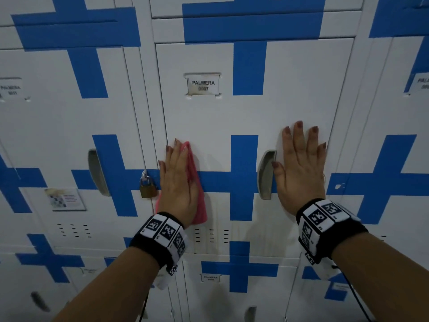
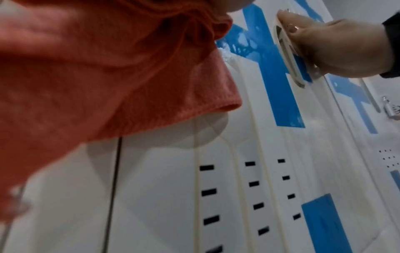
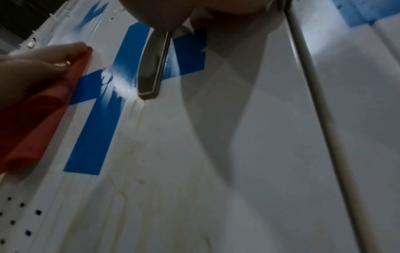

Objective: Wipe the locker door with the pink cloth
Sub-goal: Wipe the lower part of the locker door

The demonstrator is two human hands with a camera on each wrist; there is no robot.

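The white locker door (image 1: 290, 94) with blue tape crosses fills the head view. My left hand (image 1: 177, 177) lies flat with straight fingers and presses the folded pink cloth (image 1: 197, 191) against the door's left edge, over the horizontal blue stripe. The cloth (image 2: 108, 77) hangs below my palm. My right hand (image 1: 299, 168) rests flat on the door, fingers spread, just right of the recessed handle (image 1: 265, 175), and holds nothing. The right wrist view shows my left hand (image 3: 32, 66) on the cloth (image 3: 43, 119), with the handle (image 3: 153, 65) close by.
A brass padlock (image 1: 147, 188) hangs just left of my left hand. A name label (image 1: 203, 86) sits high on the door, and vent slots (image 1: 211, 235) lie below the cloth. Neighbouring lockers stand on both sides and below. Another padlock (image 2: 391, 111) hangs to the right.
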